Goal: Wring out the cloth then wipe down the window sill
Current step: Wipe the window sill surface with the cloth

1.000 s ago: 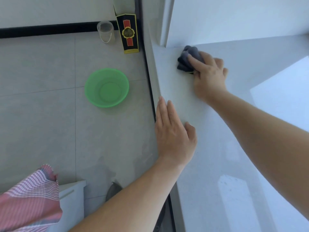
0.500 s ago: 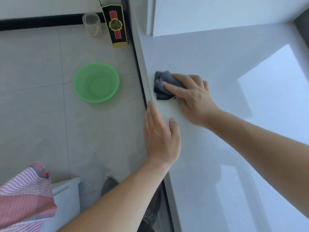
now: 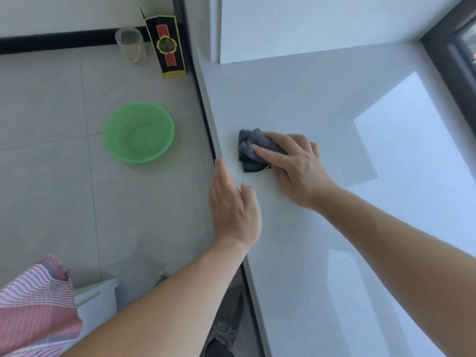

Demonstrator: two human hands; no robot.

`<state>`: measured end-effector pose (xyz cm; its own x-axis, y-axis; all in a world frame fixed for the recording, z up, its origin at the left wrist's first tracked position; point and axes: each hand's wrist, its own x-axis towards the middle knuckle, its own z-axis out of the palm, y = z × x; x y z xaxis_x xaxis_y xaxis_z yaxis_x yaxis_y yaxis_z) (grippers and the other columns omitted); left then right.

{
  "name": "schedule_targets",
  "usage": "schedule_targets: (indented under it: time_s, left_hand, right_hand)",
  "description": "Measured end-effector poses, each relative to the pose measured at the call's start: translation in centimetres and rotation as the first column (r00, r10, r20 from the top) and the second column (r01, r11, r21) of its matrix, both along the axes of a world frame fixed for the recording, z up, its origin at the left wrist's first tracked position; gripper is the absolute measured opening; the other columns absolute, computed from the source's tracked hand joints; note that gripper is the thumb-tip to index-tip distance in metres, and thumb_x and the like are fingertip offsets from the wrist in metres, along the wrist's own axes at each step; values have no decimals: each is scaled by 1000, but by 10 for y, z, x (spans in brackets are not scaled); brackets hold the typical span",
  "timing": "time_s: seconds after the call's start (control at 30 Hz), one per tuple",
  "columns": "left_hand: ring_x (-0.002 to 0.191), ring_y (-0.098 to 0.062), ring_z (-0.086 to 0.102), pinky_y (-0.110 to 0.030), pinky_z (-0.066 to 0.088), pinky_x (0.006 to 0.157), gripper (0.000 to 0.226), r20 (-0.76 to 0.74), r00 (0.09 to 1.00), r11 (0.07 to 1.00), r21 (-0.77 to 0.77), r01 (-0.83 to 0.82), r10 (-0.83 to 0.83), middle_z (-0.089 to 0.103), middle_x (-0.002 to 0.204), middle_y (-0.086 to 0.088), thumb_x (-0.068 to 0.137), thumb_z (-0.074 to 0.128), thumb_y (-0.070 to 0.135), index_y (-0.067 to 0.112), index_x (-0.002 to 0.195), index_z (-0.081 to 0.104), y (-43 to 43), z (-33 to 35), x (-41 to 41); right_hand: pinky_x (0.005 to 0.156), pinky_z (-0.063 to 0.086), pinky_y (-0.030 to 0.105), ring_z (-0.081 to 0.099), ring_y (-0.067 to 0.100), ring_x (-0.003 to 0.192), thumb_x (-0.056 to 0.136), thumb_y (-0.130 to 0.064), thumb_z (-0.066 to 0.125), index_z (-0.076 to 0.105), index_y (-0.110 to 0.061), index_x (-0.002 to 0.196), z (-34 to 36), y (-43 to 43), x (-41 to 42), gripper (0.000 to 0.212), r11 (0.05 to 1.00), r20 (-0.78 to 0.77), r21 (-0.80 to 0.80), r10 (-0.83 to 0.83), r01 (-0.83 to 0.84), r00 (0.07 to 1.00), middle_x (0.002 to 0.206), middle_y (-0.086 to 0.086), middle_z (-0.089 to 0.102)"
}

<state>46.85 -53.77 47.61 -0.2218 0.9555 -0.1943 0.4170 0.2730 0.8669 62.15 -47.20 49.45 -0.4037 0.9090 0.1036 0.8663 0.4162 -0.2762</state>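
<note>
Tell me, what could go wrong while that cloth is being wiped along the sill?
The gray cloth sits close to the front edge of the window sill; a stroke that way could push it off toward the green basin on the floor.
The left hand rests flat on that edge beside the cloth, so the right hand may bump it.
The cloth is bunched up, so it may leave unwiped streaks.
</note>
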Motion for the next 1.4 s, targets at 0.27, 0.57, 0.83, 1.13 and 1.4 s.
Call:
schedule_targets:
  time_s: [0.27,0.57,0.83,1.13,1.4]
  left_hand:
    - [152,-18,0,-37,-1,123,77,-209,977,997,43,58,-48,1,165,-11,93,14,53,10,156,7,-1,0,-4]
    - [152,-25,5,-48,4,122,66,-485,793,880,92,466,-369,14,163,-15,98,18,45,7,150,27,43,23,4]
    - [146,-25,23,-48,11,122,54,-543,683,789,59,611,-489,31,157,-14,96,31,36,10,143,38,90,38,45]
    - [145,-27,27,-49,13,122,62,-580,508,574,82,815,-637,35,154,-14,93,29,41,8,145,35,174,38,122]
    - [152,-21,5,-43,-7,121,66,-659,139,171,16,985,-739,21,163,-6,93,21,46,18,151,33,234,20,209]
  right_hand:
    - [86,29,39,43,32,115,88,-21,40,57,-40,133,0,-18,-28,52,993,-19,-11,-122,122,992,144,-3,47]
    - [91,22,37,35,31,123,92,-13,42,43,-43,138,3,17,85,55,706,45,-19,-706,708,706,144,-7,40]
    - [81,34,40,49,33,99,80,-14,64,60,-28,122,2,12,87,45,841,62,46,-541,539,839,120,7,54]
    - [88,26,35,37,28,112,81,-6,50,34,-40,140,1,49,194,70,582,104,29,-811,813,576,136,0,41]
    - [101,24,43,29,31,127,99,-29,42,30,-30,148,-5,95,257,51,257,89,39,-963,966,253,147,7,31]
